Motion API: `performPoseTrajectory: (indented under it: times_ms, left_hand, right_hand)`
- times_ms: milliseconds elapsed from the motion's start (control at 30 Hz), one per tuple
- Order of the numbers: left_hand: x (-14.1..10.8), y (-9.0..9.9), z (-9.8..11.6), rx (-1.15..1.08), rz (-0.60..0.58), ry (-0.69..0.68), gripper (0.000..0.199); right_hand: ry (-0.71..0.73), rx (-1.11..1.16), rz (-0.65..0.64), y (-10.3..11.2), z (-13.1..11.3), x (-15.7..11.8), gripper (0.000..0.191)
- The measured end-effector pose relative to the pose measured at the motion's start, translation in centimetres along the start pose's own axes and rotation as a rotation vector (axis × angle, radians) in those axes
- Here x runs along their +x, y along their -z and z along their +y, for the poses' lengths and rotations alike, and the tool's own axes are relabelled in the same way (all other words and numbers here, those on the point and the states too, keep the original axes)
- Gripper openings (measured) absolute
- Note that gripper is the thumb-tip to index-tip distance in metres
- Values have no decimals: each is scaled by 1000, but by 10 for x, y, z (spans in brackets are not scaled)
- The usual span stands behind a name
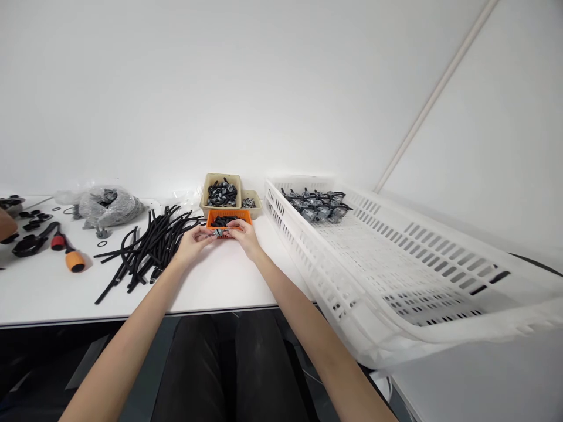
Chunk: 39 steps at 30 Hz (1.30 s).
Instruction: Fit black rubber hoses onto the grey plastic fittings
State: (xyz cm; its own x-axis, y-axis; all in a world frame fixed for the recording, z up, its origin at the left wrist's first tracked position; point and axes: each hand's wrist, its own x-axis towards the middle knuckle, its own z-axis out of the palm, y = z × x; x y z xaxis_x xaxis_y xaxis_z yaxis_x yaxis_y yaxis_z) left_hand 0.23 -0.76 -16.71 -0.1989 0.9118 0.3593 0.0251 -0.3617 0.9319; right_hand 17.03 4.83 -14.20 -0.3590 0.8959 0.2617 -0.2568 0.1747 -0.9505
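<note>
My left hand point(196, 242) and my right hand point(244, 235) meet in front of the orange basket point(211, 215). Between their fingertips is a small grey-green part point(219, 232), too small to make out fully; the fingers of both hands pinch it. Short black pieces point(223, 221) lie in the orange basket. Behind it, a beige bin point(204, 196) holds black and grey parts, and a smaller beige bin point(258, 205) holds small metallic-looking parts. Many black tubes point(153, 240) are heaped on the table left of my left hand.
A large white crate point(299, 252) at the right holds several clear-and-black assemblies point(319, 206). At the left are a bubble-wrap bag point(109, 208), an orange-handled tool point(74, 260), a red-handled tool point(57, 241) and black parts. Part of another person's hand point(6, 225) shows at the left edge.
</note>
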Motion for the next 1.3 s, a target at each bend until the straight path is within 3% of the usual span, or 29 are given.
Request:
performPoseTrajectory:
  times_ms: [333,767,1067,1300]
  left_hand:
    - [-2,-2,3,36,-2,-33,49]
    - [-3,-3,-1,166,-26,-77,43]
    - [-8,-5,8,327,5,-199,31]
    - [-9,-4,7,378,-13,-284,31]
  right_hand:
    - [17,-25,-88,1,0,-1,27]
    - [-8,0,-118,2,-2,-4,30]
    - [4,-109,-136,1,5,0,29]
    - [1,-128,-220,0,11,1,34]
